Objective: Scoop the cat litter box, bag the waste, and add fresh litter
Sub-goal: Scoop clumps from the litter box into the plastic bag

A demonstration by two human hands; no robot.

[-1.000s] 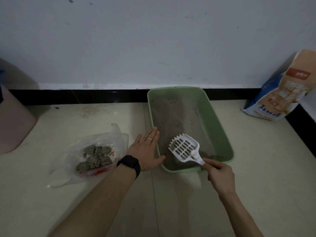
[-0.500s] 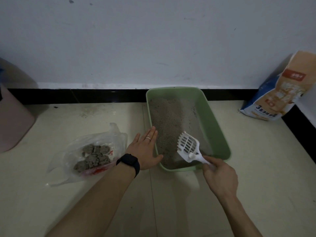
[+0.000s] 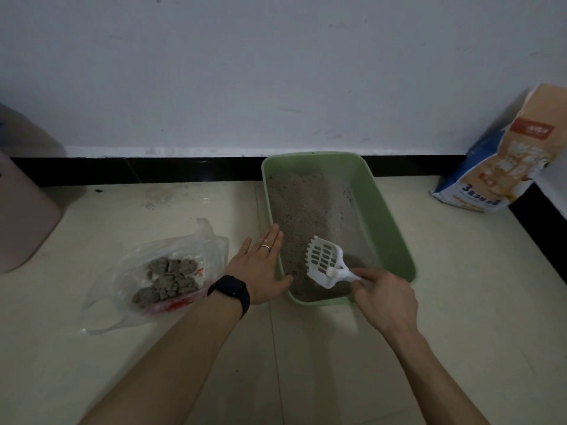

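Green plastic litter box (image 3: 389,228), flat left hand (image 3: 260,268) against its rim, white slotted scoop (image 3: 325,262) in grip of right hand (image 3: 386,299).

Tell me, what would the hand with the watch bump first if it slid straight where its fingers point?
The left hand would first meet the left rim of the green litter box; its fingertips seem to be right at that rim. Past it lies the grey litter. Depth is unclear.

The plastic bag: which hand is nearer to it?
Left. The left hand lies flat against the litter box, just right of the plastic bag. The right hand grips the scoop at the box's near end, farther right.
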